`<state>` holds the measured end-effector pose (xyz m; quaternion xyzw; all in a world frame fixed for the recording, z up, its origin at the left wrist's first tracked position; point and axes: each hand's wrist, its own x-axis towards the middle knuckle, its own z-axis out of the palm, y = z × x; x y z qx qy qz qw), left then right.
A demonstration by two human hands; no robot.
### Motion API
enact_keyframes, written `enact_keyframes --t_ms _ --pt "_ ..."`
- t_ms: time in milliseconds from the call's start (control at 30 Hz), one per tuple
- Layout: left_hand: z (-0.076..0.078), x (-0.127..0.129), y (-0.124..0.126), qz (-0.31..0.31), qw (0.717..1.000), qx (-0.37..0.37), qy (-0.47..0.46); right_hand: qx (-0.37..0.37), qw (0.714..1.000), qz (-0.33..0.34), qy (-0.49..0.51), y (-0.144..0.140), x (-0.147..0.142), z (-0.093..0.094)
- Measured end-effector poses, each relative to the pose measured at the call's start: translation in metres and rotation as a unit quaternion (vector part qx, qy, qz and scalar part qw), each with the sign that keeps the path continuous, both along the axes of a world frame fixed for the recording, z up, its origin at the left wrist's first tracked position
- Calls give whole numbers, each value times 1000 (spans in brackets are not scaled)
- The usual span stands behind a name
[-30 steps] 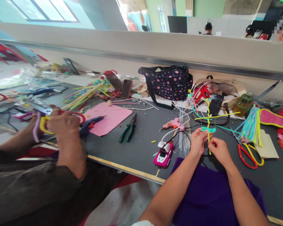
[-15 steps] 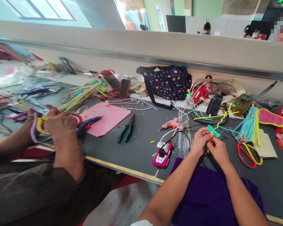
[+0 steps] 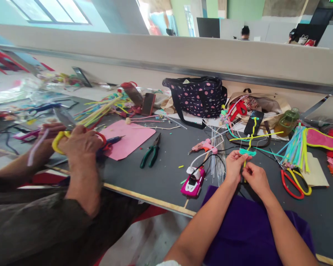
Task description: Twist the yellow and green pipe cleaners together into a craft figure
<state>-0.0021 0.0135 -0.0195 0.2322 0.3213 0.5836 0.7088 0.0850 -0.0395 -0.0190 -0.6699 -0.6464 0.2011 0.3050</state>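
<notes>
Left hand (image 3: 233, 165): lower right of frame, my fingers pinched together.
Right hand (image 3: 254, 177): just beside it, likewise pinched.

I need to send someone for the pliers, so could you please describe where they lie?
On the dark table, find the pink mat left of the spotted bag. The pliers lie just right of it, alone among the tools in having green handles.

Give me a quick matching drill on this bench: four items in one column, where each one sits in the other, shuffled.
Items:
1. pliers
2. toy car
3. polka-dot bag
4. red-and-yellow scissors

Places:
A. against the back wall
B. right of the right hand
C. beside the pink mat
D. left of the left hand, near the table edge

Pairs: 1-C, 2-D, 3-A, 4-B
</notes>
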Motion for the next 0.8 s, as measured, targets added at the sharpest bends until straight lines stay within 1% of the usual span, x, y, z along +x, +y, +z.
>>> enact_keyframes --t_ms 233,500,700,800 --pt "-6 0 2 25 999 7 -22 0 1000 12 18 -1 -2 -1" --pt "-3 -4 6 -16 999 -7 -37 8 998 -1 54 -1 4 0" --pt "-5 -7 7 8 1000 -20 -22 7 1000 25 5 -3 0 4" --pt "-6 -7 9 3 1000 -25 -12 7 1000 23 -4 -3 2 3"
